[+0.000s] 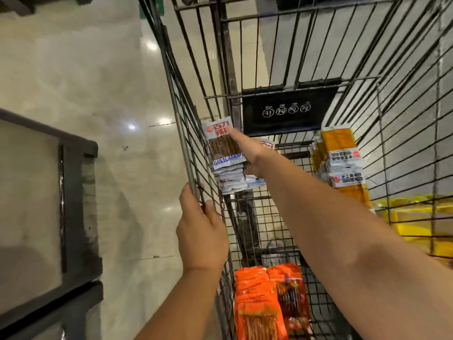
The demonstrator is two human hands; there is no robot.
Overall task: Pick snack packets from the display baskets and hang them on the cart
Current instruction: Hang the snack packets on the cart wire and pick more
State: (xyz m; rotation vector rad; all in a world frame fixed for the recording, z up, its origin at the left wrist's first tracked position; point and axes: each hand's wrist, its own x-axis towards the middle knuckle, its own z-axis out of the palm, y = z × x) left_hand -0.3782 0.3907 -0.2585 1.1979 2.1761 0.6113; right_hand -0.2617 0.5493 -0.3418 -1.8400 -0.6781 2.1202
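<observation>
My left hand [201, 231] clenched round side rail of wire cart [182, 143]. My right hand [247, 154] grasps bundle of snack packets [224, 148], index finger straight on top one. Packets white-blue, brown sticks inside, print GULILABANG. Bundle just below-left of black sign [289, 109], against cart wall.

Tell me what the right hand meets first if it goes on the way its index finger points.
The right hand meets the white snack packet of brown sticks at once: its fingertip seems to touch the packet's header. Behind that lies the cart's grey wire side wall, though depth is unclear.
</observation>
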